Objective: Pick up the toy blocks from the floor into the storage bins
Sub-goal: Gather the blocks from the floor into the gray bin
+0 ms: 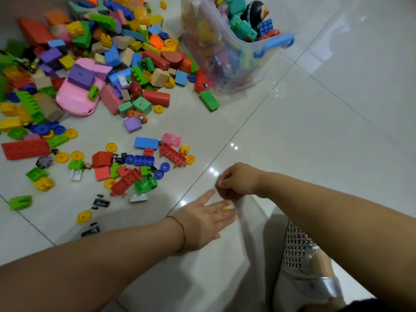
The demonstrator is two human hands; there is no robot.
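White tiled floor [315,131] is holding colourful plastic toy blocks [157,97]; left hand [202,219] is lying spread, probably traying a small yellow piece [225,209]; right hand [236,181] is curling, contents unclear.

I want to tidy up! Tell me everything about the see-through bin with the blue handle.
The storage bin is clear plastic with a blue handle on one end. It stands upright on the white tile floor, right of the block pile, lidless and nearly full of colourful toys. A green block lies beside its near corner.
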